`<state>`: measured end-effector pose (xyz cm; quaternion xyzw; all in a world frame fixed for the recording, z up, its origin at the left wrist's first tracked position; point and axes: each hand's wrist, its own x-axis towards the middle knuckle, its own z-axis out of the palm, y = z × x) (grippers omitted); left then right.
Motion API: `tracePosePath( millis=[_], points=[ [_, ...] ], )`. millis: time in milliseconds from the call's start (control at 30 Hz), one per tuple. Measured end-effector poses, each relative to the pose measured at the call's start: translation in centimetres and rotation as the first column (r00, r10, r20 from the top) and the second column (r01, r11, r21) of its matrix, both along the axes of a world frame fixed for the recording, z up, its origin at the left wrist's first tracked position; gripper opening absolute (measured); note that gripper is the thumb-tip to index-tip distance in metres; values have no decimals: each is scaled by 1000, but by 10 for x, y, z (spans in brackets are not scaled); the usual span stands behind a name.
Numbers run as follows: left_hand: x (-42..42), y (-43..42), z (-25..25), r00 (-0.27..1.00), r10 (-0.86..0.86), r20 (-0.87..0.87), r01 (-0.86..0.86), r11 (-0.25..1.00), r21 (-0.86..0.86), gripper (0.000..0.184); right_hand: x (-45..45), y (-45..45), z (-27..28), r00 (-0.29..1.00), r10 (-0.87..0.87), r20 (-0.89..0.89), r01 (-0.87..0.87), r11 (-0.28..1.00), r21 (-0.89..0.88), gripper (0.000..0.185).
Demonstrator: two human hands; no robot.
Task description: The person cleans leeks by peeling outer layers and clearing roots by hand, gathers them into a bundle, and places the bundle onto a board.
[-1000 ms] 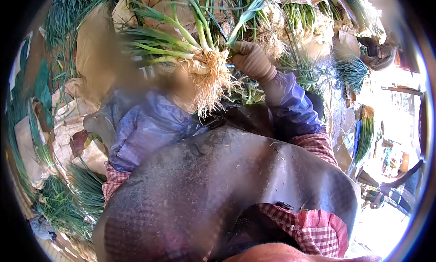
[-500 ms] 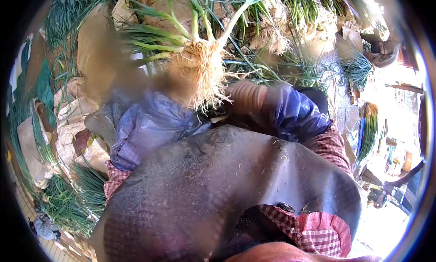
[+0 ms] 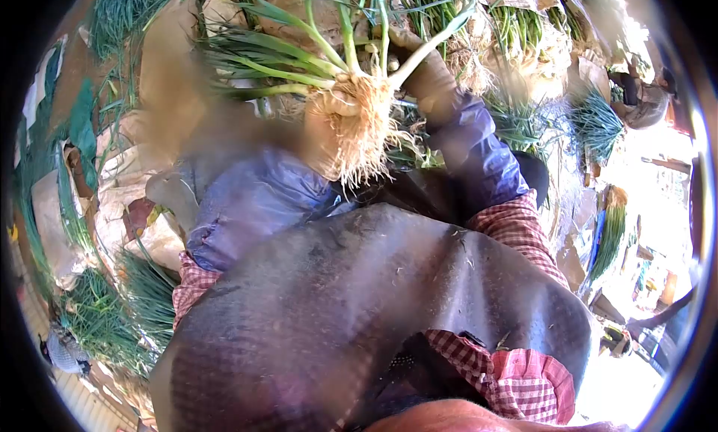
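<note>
A bunch of green onions hangs in front of me, its pale roots toward me and its green stalks spreading up and away. My left hand is at the bunch's left side, closed around it; a brown blur on the lens and the roots hide most of its fingers. A blue plastic sleeve covers that forearm. Beyond the bunch's right side, my right hand reaches out toward the greens on the ground. An onion stalk crosses in front of it, and its fingers cannot be made out.
Several rooted onion bunches lie at the upper right. More greens are heaped at lower left, near brown sheets. A dark apron covers my lap. Another person is at the far right.
My right hand has moved from beside the roots to farther forward, its arm now stretched out. The bunch has shifted slightly right and up in view.
</note>
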<state>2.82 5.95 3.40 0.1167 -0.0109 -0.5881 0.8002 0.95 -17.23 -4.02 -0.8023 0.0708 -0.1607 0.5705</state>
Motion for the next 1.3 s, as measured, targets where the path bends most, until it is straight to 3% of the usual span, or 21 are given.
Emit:
tracePosePath(
  millis=[67,133,200,300,367,467,533,567,600,667,733,767,833,867,900,933,1000,1033,1200,1267,1300],
  points=[
    [7,-1,-13,1000,-20,-20,18,995,-94,41,-24,-17,-22,998,-44,38,53,949,-311,25],
    [13,-2,-18,998,-58,33,63,983,-170,42,-51,14,32,988,-68,-139,97,972,213,20],
    [11,-2,-22,1000,-9,22,11,994,-111,42,-63,28,59,979,-63,-194,132,920,368,17],
    [10,-4,-25,1000,22,8,-21,997,-71,41,-71,37,74,978,-79,-194,95,993,71,10],
    [7,-5,-26,998,49,46,-46,996,-71,41,-72,47,86,940,50,-338,56,953,298,9],
    [5,-1,-19,999,9,-43,-9,1000,2,40,-65,51,53,915,387,-116,-392,920,-20,2],
    [8,1,-8,996,-86,-10,85,991,-99,40,-75,63,47,817,514,-262,-335,793,509,12],
    [7,1,-14,998,-36,-42,36,999,-11,41,-82,68,55,783,501,-369,-349,845,405,14],
    [5,0,-19,998,16,-66,-11,997,80,42,-84,69,48,683,575,-451,-700,691,-178,13],
    [3,-4,-15,993,109,-52,-98,979,181,43,-101,81,41,514,373,-773,-857,172,-487,12],
    [7,-4,-20,996,91,-4,-90,991,101,44,-129,85,21,372,222,-901,-821,532,-208,19],
    [14,-2,-22,996,88,3,-88,992,94,44,-130,73,24,380,215,-900,-817,533,-218,19],
    [16,-6,-26,995,-103,3,102,981,-164,43,-124,43,30,775,265,-574,-514,792,-329,27],
    [10,-12,-16,989,-145,1,137,933,-334,42,-113,43,34,926,202,-319,-174,978,115,31],
    [4,-10,-16,997,-51,-56,45,994,-98,38,-109,23,51,862,200,-465,85,848,523,38],
    [2,-13,-21,993,-44,-112,42,999,-26,37,-97,18,57,937,121,-326,-27,960,279,35],
    [5,-18,-51,998,-19,-64,25,995,94,38,-74,19,70,976,-11,-219,93,924,372,29],
    [9,-18,-67,999,-3,34,-1,990,138,39,-59,32,89,952,-61,-300,258,687,680,27],
    [4,-11,-25,959,-272,80,223,898,380,42,-8,51,95,952,-64,-299,105,987,125,26],
    [3,-7,-24,973,-219,66,210,969,129,43,6,41,77,994,-112,-2,112,994,-22,28],
    [4,-5,-23,980,-194,52,195,981,-2,44,-2,46,106,978,-205,-27,206,961,186,35]
  ],
)
